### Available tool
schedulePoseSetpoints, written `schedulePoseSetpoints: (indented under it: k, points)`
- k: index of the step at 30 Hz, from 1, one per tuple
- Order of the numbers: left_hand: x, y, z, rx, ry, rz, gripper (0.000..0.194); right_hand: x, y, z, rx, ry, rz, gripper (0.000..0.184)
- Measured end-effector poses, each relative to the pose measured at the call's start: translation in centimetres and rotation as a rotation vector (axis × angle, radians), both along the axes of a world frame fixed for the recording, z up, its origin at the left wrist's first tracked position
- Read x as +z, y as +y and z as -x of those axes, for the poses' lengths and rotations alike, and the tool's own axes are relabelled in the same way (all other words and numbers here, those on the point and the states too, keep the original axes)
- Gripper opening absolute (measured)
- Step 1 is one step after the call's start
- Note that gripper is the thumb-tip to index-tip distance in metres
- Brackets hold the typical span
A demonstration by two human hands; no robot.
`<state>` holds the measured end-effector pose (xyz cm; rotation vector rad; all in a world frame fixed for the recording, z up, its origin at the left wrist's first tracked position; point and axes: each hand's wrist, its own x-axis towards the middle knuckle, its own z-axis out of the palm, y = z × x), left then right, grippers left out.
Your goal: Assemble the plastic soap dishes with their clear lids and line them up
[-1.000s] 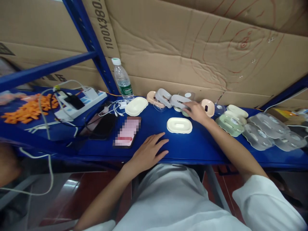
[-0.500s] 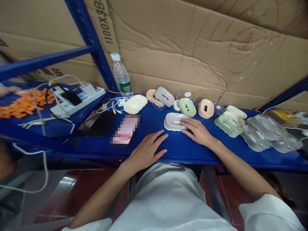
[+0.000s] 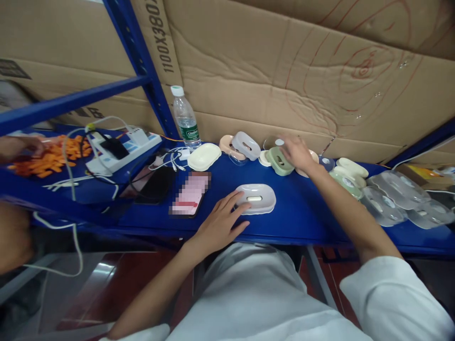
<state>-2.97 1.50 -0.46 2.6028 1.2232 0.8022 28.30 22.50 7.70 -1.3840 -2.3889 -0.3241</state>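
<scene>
A pale grey oval soap dish [image 3: 265, 192] lies on the blue table in front of me, with a cream piece [image 3: 254, 199] showing in its middle slot. My left hand [image 3: 222, 220] is open, its fingertips at the dish's left edge and its thumb apart. Farther back, my right hand [image 3: 298, 152] reaches over the row of dishes with fingers stretched out. They are beside a green soap dish [image 3: 280, 163] and close to a clear lid with a white round label [image 3: 279, 142]. Part of a peach dish [image 3: 313, 155] is hidden behind that hand.
Several clear-covered dishes [image 3: 398, 187] stand at the right. A cream tray [image 3: 204, 157], water bottle [image 3: 187, 121] and phone [image 3: 192, 194] are left of centre. Beyond a power strip [image 3: 124, 154], another person's hand [image 3: 23, 148] is at orange pieces [image 3: 60, 156]. Cardboard [image 3: 249, 61] backs the table.
My right hand has left the grey dish and moved back toward the green dish. The grey dish now sits nearer to me, against my left fingertips. Another person's hand has appeared at the far left.
</scene>
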Motion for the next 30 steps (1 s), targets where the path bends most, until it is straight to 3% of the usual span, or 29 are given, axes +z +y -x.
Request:
schedulePoseSetpoints:
  k: [2, 4, 7, 9, 13, 17, 20, 24, 30]
  points:
    - [0.1, -0.1, 0.0, 0.000, 0.001, 0.008, 0.041, 0.1, 3.6, -0.6, -0.117, -0.018, -0.020, 0.050]
    - [0.3, -0.1, 0.0, -0.003, 0.008, 0.018, 0.041, -0.3, 5.6, -0.8, -0.148, -0.022, -0.028, 0.045]
    - [0.4, -0.1, 0.0, -0.007, 0.021, 0.027, 0.042, -0.5, 6.2, -0.6, -0.172, -0.033, -0.052, 0.031]
    - [0.4, -0.1, 0.0, -0.007, 0.024, 0.030, 0.042, -0.3, 5.5, -0.2, -0.183, -0.037, -0.070, 0.037]
    - [0.2, -0.2, -0.1, 0.017, -0.026, 0.013, 0.038, 0.0, 0.8, 1.1, -0.105, -0.048, -0.131, 0.031]
    - [-0.1, -0.3, -0.3, 0.119, -0.166, 0.008, 0.029, -1.7, -7.5, 3.0, 0.184, -0.042, -0.103, 0.027]
    - [-0.4, -0.3, -0.4, 0.184, -0.268, 0.043, 0.046, -3.4, -12.0, 4.2, 0.383, 0.021, 0.040, 0.035]
    - [-0.7, -0.1, -0.3, 0.201, -0.342, 0.122, 0.070, -4.4, -13.6, 4.6, 0.567, 0.105, 0.233, 0.069]
    - [-0.9, 0.2, 0.0, 0.172, -0.262, 0.141, 0.066, -4.8, -14.4, 5.0, 0.642, 0.140, 0.102, 0.049]
